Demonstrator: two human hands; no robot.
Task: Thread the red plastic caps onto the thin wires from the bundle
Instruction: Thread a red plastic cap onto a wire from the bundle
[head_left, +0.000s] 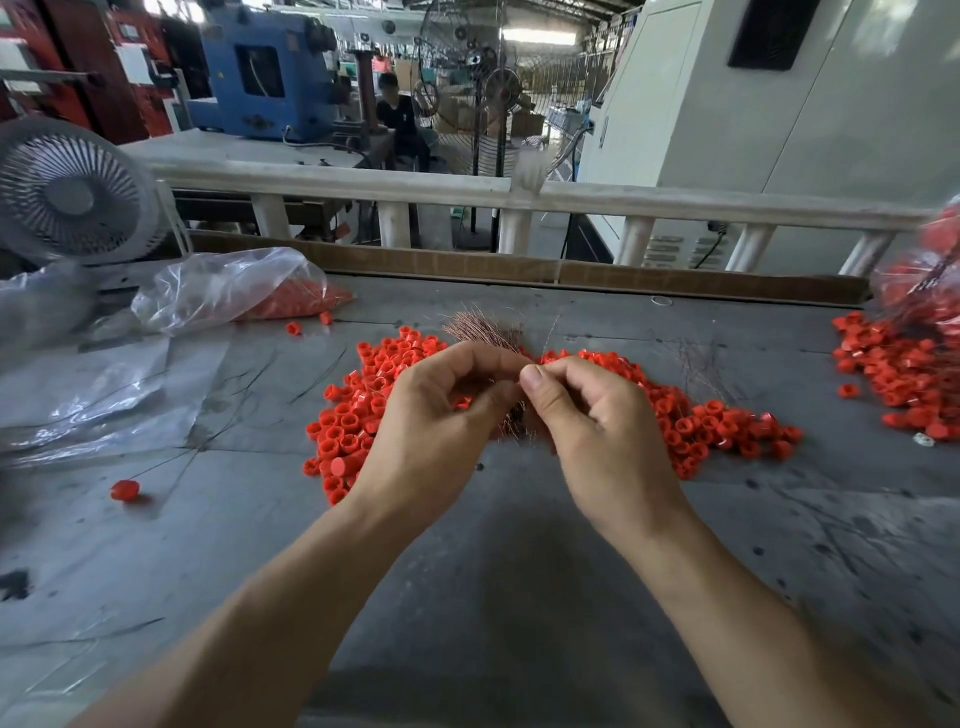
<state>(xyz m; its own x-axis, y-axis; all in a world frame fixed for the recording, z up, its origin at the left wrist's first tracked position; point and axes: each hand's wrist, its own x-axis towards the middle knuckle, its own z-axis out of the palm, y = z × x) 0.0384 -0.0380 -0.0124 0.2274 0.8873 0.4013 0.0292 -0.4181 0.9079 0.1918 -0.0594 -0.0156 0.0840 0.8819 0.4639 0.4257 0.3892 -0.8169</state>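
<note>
While held low over the grey worktable (519, 597), seen from the head camera: left hand (441, 415) with fingers curled round the bundle of thin copper wires (488, 332), wire ends fanning out above the knuckles and more strands showing below, between the two palms. Right hand (592, 415) just beside it, thumb and forefinger pinched together on a single thin wire (548, 338) rising upward from the pinch. A bit of red visible inside the left palm, possibly a cap; cannot tell for sure. Directly beneath and behind both hands, spread across the table: a wide pile of red plastic caps (363, 405), reaching out on either side of the wrists. Farther right, well apart: a second heap of red caps (898, 374), beside a blurred clear bag of red pieces (930, 280) at the frame edge. Far left: one stray cap (125, 490) lying alone on the table. Behind it: a clear plastic bag (228, 286) with more red caps inside, and crumpled plastic sheeting (93, 395). At the back left: a grey desk fan (72, 192). Beyond the table edge: a white railing (623, 200), a blue machine (265, 73), and a seated person (400, 119) in the distance.
</note>
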